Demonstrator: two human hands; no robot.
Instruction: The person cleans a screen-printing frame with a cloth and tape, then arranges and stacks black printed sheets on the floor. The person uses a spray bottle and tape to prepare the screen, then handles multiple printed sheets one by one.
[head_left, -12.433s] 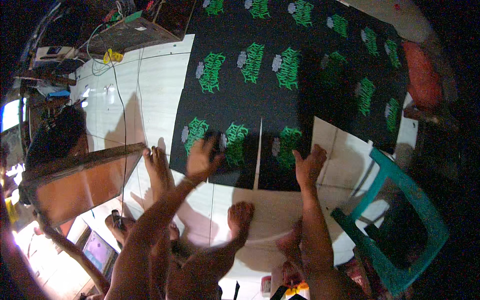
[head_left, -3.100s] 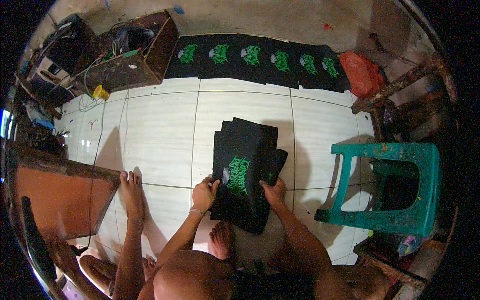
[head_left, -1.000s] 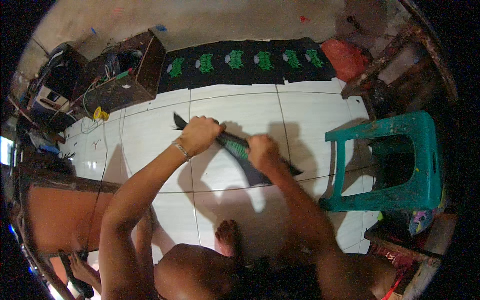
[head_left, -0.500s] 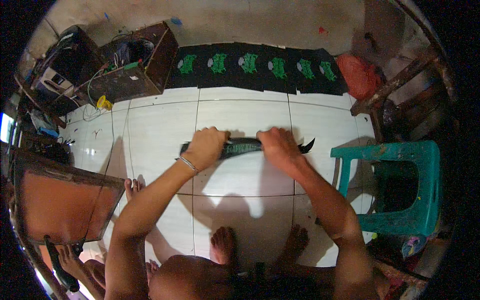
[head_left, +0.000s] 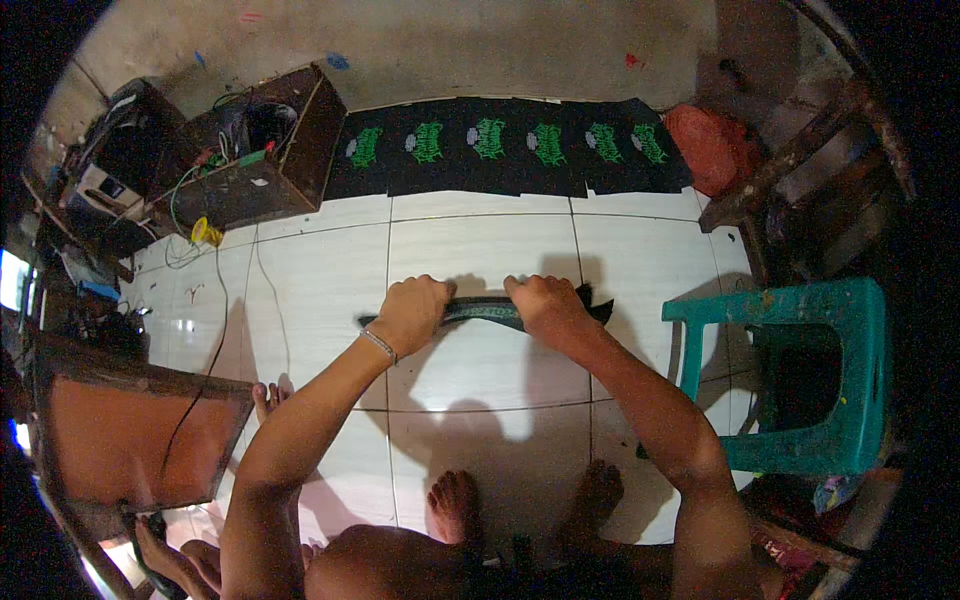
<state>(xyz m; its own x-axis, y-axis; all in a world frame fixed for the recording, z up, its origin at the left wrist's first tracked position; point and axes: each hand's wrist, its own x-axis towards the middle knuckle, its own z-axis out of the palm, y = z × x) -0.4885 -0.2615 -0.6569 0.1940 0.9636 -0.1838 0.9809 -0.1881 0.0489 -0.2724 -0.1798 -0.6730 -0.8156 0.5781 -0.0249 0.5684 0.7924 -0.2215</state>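
A black piece of cloth (head_left: pixel 482 309) with a green print is stretched between my two hands above the tiled floor. My left hand (head_left: pixel 410 312), with a bracelet at the wrist, is closed on its left part. Its right part is in the closed fist of my right hand (head_left: pixel 548 310), and loose dark corners stick out past the knuckles. The cloth is seen nearly edge-on, so its print shows only as a narrow band.
Several black cloths (head_left: pixel 455 170) with green and grey prints lie in a row along the wall. A wooden box (head_left: pixel 240 195) of cables stands left, a red bag (head_left: pixel 712 150) right. Nearer are a green stool (head_left: pixel 860 380), an orange framed panel (head_left: pixel 120 435) and another person's hand (head_left: pixel 165 555).
The cloth has tipped more edge-on, showing less of its print. Both hands sit slightly lower in the picture. At lower left, the other person's hand and dark tool have moved toward the bottom edge.
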